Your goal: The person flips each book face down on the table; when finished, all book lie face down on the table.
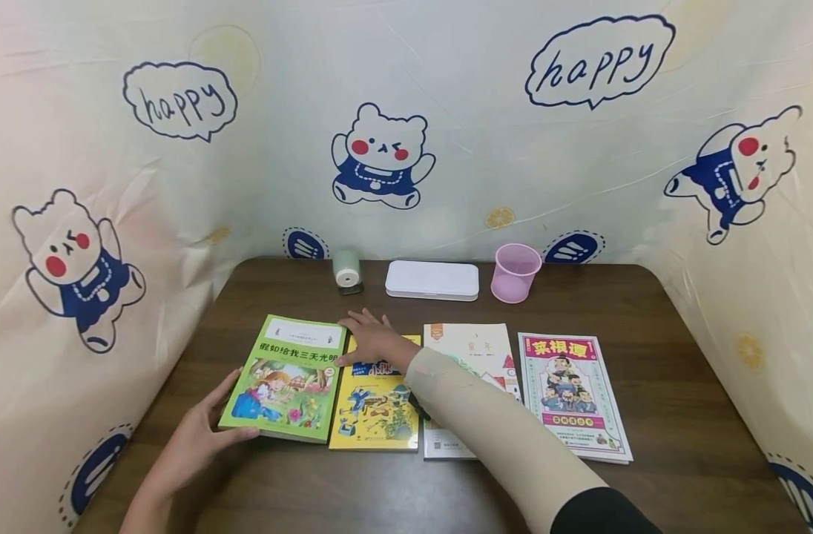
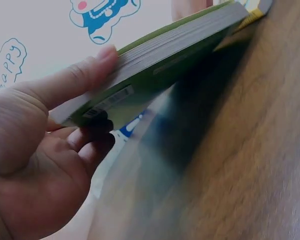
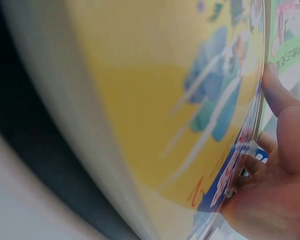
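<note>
My left hand (image 1: 202, 437) grips the lower left corner of a thick green book (image 1: 282, 382), thumb on the cover and fingers below. In the left wrist view this held side of the book (image 2: 165, 55) is lifted and tilted above the table. My right hand (image 1: 377, 343) reaches across the upper part of a yellow book (image 1: 380, 415) to the green book's upper right corner, with thumb and forefinger at its edges. The right wrist view shows the right thumb touching the green book (image 3: 292, 30), beside the yellow book (image 3: 140, 100).
Right of the yellow book lie a white book (image 1: 469, 337), partly hidden by the right forearm, and a pink-and-white book (image 1: 570, 393). Along the back stand a light green pencil sharpener (image 1: 346, 268), a white flat case (image 1: 432, 279) and a pink cup (image 1: 515, 274). A printed cloth (image 1: 406, 74) surrounds the brown table (image 1: 680, 430).
</note>
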The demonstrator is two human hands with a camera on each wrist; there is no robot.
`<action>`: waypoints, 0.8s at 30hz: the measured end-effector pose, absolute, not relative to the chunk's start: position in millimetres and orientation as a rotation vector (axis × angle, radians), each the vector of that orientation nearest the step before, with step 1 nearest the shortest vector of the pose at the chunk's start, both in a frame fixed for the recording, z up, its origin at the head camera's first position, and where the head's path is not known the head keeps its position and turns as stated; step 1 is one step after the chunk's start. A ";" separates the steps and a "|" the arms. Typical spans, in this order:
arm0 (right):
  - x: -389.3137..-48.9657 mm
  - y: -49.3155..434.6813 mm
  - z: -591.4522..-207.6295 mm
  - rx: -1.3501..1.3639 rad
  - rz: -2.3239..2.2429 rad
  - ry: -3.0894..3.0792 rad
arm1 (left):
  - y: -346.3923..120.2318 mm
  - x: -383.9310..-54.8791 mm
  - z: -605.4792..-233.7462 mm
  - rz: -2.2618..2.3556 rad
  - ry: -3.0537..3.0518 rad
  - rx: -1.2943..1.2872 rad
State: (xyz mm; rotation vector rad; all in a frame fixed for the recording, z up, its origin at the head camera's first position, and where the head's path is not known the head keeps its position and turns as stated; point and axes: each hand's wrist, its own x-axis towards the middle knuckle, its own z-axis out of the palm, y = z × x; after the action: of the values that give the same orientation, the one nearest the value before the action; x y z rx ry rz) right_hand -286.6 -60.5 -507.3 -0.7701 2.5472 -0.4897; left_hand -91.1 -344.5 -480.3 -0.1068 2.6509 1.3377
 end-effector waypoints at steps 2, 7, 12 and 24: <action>-286.0 -58.9 -505.1 -0.779 -0.508 2.555 | -342.9 -92.9 -478.2 1.391 2.638 -0.119; -284.3 -56.1 -500.3 -0.808 -0.543 2.576 | -337.6 -95.2 -472.4 1.481 2.647 -0.123; -284.1 -56.6 -500.5 -0.812 -0.537 2.581 | -332.2 -93.0 -468.6 1.495 2.707 -0.112; -287.3 -58.4 -504.0 -0.765 -0.531 2.565 | -323.3 -89.6 -467.1 1.635 2.721 -0.101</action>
State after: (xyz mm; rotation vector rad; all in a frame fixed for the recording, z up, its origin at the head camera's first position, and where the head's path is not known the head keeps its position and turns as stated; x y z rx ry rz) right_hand -287.3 -58.4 -504.0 -0.7651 2.5648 -0.5314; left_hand -89.6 -323.3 -467.1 -0.1009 2.7214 1.6350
